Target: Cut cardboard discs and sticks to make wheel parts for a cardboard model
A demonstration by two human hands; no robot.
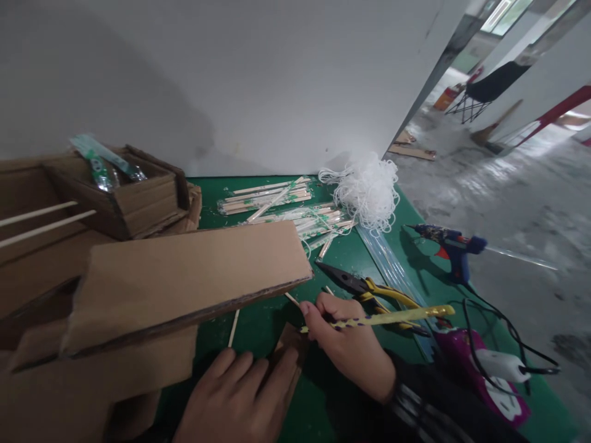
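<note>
My right hand [341, 335] is closed around a long yellow patterned stick [392, 317], its lower end at a small brown cardboard piece [290, 341]. My left hand [244, 394] lies on that piece, fingers stretched out and pressing it to the green table [212, 338]. A thin wooden stick [234, 329] stands out beyond my left fingertips. Another light stick [292, 299] shows just past my right thumb. Behind my hands is a long cardboard strip [194, 267].
Cardboard boxes [148, 197] fill the left. Wrapped chopsticks [277, 197], white string [369, 191] and clear glue sticks [383, 255] lie behind. Pliers [344, 280], a blue glue gun [455, 246] and a purple packet [498, 400] with black cable are at right. A wall stands behind.
</note>
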